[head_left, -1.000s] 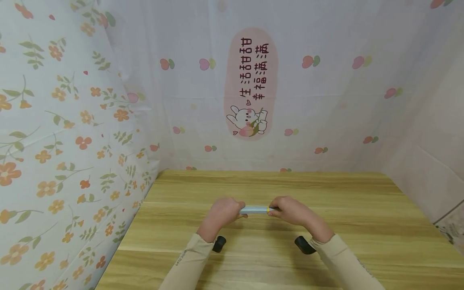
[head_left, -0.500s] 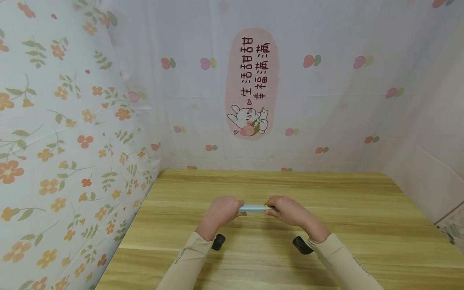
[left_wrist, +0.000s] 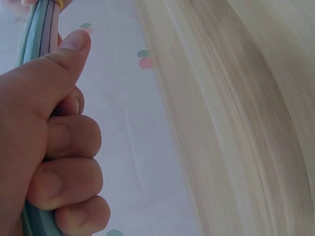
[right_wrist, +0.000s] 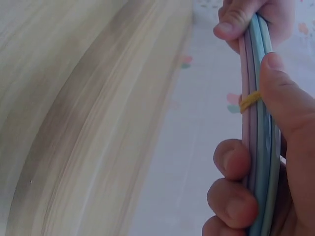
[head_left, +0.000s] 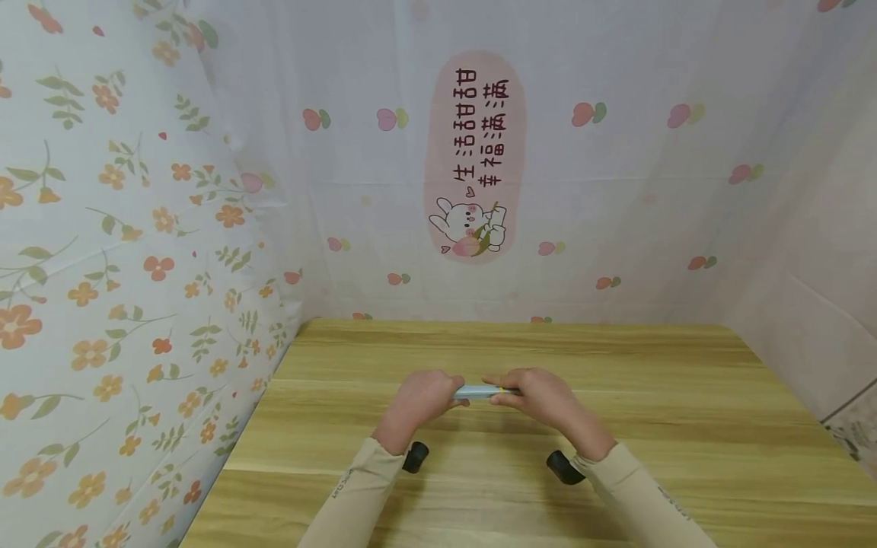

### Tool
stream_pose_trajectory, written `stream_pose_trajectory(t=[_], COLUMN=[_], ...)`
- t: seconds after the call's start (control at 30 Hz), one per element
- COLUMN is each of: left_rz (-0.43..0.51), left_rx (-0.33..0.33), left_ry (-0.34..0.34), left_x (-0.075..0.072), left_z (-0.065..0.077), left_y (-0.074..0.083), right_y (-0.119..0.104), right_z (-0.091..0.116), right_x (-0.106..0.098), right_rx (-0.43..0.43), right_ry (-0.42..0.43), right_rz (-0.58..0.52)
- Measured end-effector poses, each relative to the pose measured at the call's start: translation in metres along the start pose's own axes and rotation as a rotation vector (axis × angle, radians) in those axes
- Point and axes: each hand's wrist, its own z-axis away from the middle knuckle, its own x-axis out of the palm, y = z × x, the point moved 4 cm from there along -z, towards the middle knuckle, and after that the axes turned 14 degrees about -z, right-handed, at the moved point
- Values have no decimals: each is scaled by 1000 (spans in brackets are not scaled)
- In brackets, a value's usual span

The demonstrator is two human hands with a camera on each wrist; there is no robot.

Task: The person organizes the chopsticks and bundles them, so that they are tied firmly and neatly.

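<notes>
A bundle of pencil-like pastel sticks (head_left: 474, 392), blue, green, purple and pink, is held level above the table between both hands. My left hand (head_left: 423, 397) grips one end; in the left wrist view the left hand's curled fingers (left_wrist: 74, 182) wrap the bundle. My right hand (head_left: 544, 396) holds the other end, its thumb lying along the sticks and several fingertips (right_wrist: 232, 160) curled against them. A yellow rubber band (right_wrist: 250, 101) circles the bundle near the right thumb. The stick ends are hidden by the hands.
A wood-grain table (head_left: 479, 487) spreads beneath the hands. Behind it hangs a white curtain (head_left: 617, 190) with printed fruit and a rabbit; a flowered curtain (head_left: 123, 266) borders the left side. Black wrist devices (head_left: 565, 466) jut out below the wrists.
My right hand has moved left along the bundle, its fingertips now reaching past the rubber band, so less of the bundle shows between the hands. My left hand has stayed nearly in place.
</notes>
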Motion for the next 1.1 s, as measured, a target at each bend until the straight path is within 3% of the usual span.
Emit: stream_pose_trajectory(t=[0.3,0.57,0.83,1.1], left_rz=[-45,-56,-40,-42], left_rx=[6,13,0,-1], left_ry=[43,36,25,14], left_x=[-1,-2,3,6], left_z=[-1,0,1,2], left_y=[3,5,4,4], right_y=[-2,0,8,-2], right_z=[2,0,3,0], right_x=[4,2,-4,-4], right_rx=[-20,42,38,-55], right_ry=[-2,-31,-103,-183], right_rz=[41,-48,-125,-110])
